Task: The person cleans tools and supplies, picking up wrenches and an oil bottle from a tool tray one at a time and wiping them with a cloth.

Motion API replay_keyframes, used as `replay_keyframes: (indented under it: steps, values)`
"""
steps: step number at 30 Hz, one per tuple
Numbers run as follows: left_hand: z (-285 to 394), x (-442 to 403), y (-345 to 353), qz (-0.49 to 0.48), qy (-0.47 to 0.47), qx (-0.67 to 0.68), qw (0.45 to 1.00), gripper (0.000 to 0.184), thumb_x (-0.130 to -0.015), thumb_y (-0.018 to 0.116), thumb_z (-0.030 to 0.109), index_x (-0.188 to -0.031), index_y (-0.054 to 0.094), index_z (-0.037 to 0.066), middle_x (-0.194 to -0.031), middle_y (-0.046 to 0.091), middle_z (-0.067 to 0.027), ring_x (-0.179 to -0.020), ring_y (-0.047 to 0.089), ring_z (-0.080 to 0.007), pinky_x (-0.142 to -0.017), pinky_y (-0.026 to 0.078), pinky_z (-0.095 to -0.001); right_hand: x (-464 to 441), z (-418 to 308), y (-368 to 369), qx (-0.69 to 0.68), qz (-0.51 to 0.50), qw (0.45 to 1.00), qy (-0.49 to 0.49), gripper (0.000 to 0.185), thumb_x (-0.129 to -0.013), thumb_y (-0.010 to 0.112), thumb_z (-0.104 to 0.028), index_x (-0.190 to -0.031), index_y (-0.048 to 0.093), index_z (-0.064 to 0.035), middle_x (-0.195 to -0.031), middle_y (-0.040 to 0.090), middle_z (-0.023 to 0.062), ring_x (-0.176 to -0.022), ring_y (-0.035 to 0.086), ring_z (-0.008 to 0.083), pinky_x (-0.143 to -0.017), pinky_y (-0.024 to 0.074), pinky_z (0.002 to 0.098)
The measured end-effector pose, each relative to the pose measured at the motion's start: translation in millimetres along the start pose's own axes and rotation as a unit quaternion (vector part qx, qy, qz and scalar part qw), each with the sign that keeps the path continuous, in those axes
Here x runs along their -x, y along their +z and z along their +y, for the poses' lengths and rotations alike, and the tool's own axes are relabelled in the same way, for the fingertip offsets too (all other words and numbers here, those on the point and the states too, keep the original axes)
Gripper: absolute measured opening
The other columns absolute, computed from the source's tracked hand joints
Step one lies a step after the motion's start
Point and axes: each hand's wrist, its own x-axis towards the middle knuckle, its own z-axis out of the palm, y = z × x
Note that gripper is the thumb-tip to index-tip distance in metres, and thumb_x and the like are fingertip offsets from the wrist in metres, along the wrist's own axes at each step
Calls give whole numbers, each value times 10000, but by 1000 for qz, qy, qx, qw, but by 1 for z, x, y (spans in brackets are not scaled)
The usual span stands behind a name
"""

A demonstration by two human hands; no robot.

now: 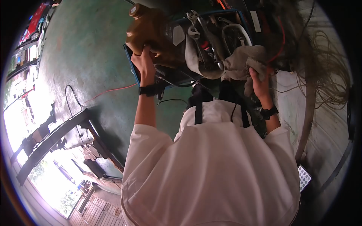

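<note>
A brown plastic jug [145, 32] with a pale cap stands out at the upper left of the head view. My left hand [144, 64] is closed on its near side, where a handle seems to be. Over to the right, my right hand [259, 82] grips a crumpled grey cloth [243, 62], with the thumb lying on it. Between the hands is a light-coloured tool container [193, 62] with several metal tools in it, among them a wrench [193, 33]. The cloth overlaps its right edge.
A blue-edged tray or cart [132, 64] lies beneath these things. Coiled hose or cable [326, 75] hangs by the wall at right. A red cord [111, 90] crosses the green floor [83, 41]. Metal framework [56, 145] stands at lower left.
</note>
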Motion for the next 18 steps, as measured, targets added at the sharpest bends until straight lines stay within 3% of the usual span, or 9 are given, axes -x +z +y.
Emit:
replay_keyframes:
  steps: [5,8,9,12,13,15,18]
  values:
    - [42,24,-41,-74,33,36,996,111,-765,583,60,-692,536,-10,-511,486,-24,-404,440,-94,-408,387,-244,-10,-45,47,-25,18,999,-18,271,-855,628,-172,-1068,607,-6,-1054,629,57,-953,580,150,-854,434,282]
    - [57,44,-51,-116,43,167,978,112,-765,554,53,-680,526,-16,-496,460,-24,-395,426,-103,-409,399,-263,-7,-79,75,1,-69,996,-51,335,-835,647,-176,-1120,576,-15,-1067,627,85,-985,587,161,-877,436,285]
    - [61,52,-55,-130,36,175,975,130,-754,546,65,-657,513,-15,-480,434,-21,-393,419,-109,-412,418,-283,-5,-76,90,12,-72,989,-126,422,-799,678,-236,-1150,562,-32,-1124,594,125,-1059,555,211,-923,412,327]
    - [61,76,-59,-194,28,239,951,136,-725,574,82,-793,538,-30,-516,460,-33,-387,418,-113,-416,430,-273,-10,-105,135,-24,-82,961,-262,641,-692,718,-416,-1206,538,-79,-1295,443,212,-1228,404,353,-1027,305,437]
    - [68,88,-51,-165,6,238,957,135,-720,575,96,-789,545,-17,-526,470,-37,-397,428,-121,-410,417,-273,-11,-115,147,-13,-78,953,-294,693,-663,719,-467,-1216,535,-91,-1342,389,229,-1266,351,391,-1049,269,463]
    - [82,112,-34,-106,-40,238,965,134,-710,578,123,-779,559,9,-547,488,-47,-416,449,-136,-399,390,-273,-2,-113,155,146,-40,923,-353,743,-633,704,-527,-1221,536,-106,-1400,302,238,-1301,270,435,-1071,219,484]
    - [74,119,-31,-122,71,157,977,273,-705,556,73,-954,563,-40,-640,556,-95,-459,509,-170,-430,430,-297,-7,-130,151,151,-9,912,-380,707,-654,701,-496,-1216,537,-99,-1348,389,219,-1272,333,402,-1053,256,474]
